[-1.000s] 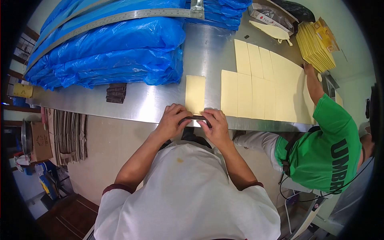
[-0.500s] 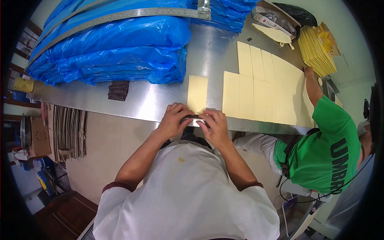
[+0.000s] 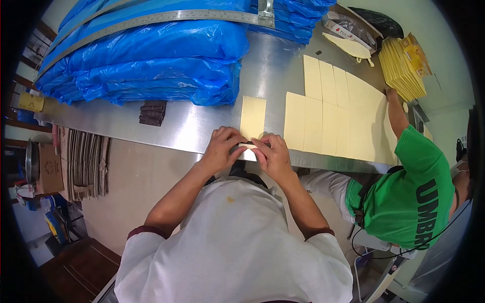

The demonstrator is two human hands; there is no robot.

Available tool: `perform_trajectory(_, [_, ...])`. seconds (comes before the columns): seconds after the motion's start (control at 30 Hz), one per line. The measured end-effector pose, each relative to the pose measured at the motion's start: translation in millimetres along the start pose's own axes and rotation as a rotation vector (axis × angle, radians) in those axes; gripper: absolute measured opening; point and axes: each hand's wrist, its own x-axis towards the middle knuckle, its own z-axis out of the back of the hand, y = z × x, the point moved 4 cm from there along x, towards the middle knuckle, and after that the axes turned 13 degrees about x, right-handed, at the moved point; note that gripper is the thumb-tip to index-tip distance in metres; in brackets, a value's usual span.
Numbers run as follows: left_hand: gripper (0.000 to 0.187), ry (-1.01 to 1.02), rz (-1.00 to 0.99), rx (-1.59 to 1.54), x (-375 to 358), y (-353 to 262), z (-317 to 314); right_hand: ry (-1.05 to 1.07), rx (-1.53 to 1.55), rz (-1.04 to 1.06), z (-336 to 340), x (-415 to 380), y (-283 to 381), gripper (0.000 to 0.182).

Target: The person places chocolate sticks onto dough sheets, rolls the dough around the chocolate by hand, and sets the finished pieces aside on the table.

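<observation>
A pale yellow dough strip (image 3: 253,116) lies on the metal table (image 3: 177,132), its near end at the front edge. There my left hand (image 3: 222,146) and my right hand (image 3: 272,154) pinch that end, with the dough folded over a dark stick (image 3: 245,143) between them. Fingers of both hands are bent and closed on it. To the right, several cut dough rectangles (image 3: 313,121) lie side by side. A small pile of dark sticks (image 3: 152,112) rests to the left.
Blue plastic-wrapped stacks (image 3: 151,65) with a metal ruler (image 3: 187,15) on top fill the back left. On the right, a co-worker in a green shirt (image 3: 422,187) reaches toward a yellow stack (image 3: 401,68). A box (image 3: 348,30) stands behind the dough.
The dough end has been folded over the dark stick, which is now mostly covered. The view has shifted slightly, so the table items appear a little further right.
</observation>
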Motion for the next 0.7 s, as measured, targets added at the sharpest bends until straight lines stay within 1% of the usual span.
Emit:
perform_trajectory(0.13, [0.018, -0.013, 0.013, 0.015, 6, 4, -3, 0.046, 0.051, -0.054, 1, 8, -7, 0.028])
perform_trajectory(0.23, [0.018, -0.045, 0.04, 0.019, 9, 6, -4, -0.041, 0.07, -0.067, 3, 10, -12, 0.028])
perform_trajectory(0.33, [0.018, -0.074, 0.059, 0.022, 10, 9, -8, -0.098, 0.087, -0.005, 2, 5, -16, 0.029])
perform_trajectory(0.43, [0.02, -0.065, 0.083, 0.036, 11, 9, -9, -0.116, 0.085, -0.027, 0, 0, -17, 0.031])
perform_trajectory(0.53, [0.023, -0.111, 0.073, 0.029, 14, 0, -2, -0.096, 0.114, -0.074, -1, 0, -21, 0.032])
perform_trajectory(0.63, [0.027, -0.029, -0.016, 0.091, 12, -1, -4, -0.081, 0.11, -0.073, 3, 6, -17, 0.031])
perform_trajectory(0.7, [0.028, -0.028, 0.015, 0.106, 14, 0, -5, -0.089, 0.087, -0.071, 4, 9, -16, 0.031])
